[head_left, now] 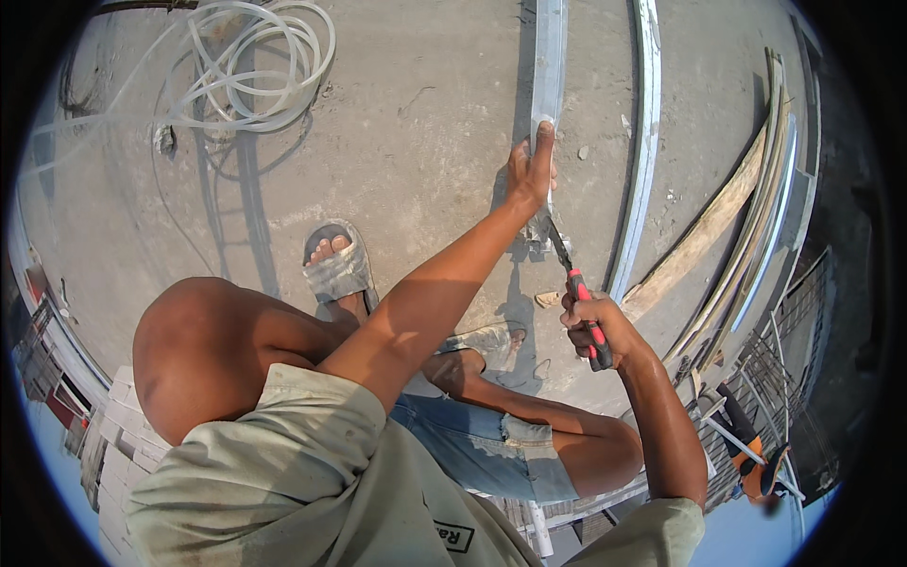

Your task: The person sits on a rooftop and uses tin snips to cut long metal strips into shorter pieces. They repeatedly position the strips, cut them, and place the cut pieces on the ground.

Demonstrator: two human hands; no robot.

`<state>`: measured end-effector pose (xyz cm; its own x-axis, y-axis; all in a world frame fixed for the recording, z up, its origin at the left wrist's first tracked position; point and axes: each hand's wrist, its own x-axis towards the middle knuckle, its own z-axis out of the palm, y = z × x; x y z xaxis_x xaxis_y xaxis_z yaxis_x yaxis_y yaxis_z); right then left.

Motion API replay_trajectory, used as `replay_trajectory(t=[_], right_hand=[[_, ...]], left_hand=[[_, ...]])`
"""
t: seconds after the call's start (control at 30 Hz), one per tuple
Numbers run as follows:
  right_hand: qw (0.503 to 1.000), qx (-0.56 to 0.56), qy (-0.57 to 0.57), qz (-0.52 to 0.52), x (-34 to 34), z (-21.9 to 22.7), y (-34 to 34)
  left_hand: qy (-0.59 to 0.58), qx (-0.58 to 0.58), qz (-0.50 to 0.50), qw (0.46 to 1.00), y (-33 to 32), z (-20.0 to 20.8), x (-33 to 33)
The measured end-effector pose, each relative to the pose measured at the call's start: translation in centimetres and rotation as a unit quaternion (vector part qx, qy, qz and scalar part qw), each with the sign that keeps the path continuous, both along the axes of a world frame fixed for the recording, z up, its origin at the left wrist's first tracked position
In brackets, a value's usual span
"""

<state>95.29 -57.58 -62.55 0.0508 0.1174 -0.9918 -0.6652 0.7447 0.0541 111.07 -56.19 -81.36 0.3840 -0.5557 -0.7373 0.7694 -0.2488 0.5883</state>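
My left hand (531,178) is closed around the near end of a long, grey metal channel (548,66), its thumb pointing away along the top. The channel runs from my hand toward the far edge of the view. In my right hand (605,326) is a pair of tin snips (581,288) with red and black handles, my fingers wrapped round them. Their dark jaws reach up to the channel's end just below my left hand. Whether the blades are biting into the metal cannot be made out.
A second metal channel (645,132) lies to the right on the concrete floor (425,113). Beyond it are wooden strips (718,217) and thin bars. A coiled clear hose (283,104) lies far left. My sandalled foot (335,255) rests near the middle.
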Motion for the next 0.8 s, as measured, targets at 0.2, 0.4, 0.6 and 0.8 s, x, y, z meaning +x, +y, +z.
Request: replay_trajectory(t=[0.2,0.4,0.6,0.8], right_hand=[[0.97,-0.159,-0.157,-0.093,0.6,-1.8,5.2],[0.956,-0.185,-0.184,-0.133,1.0,-2.4,5.3],[0.97,-0.16,-0.125,-0.132,2.0,-2.7,5.8],[0.972,-0.131,-0.112,-0.158,1.8,-2.3,5.3]], left_hand=[[0.086,-0.063,-0.022,0.994,-1.8,1.2,4.3],[0.034,-0.058,-0.028,0.997,-2.9,3.1,4.9],[-0.038,-0.012,-0.015,0.999,-2.8,2.6,4.8],[-0.031,-0.024,-0.015,0.999,-2.5,1.3,4.3]])
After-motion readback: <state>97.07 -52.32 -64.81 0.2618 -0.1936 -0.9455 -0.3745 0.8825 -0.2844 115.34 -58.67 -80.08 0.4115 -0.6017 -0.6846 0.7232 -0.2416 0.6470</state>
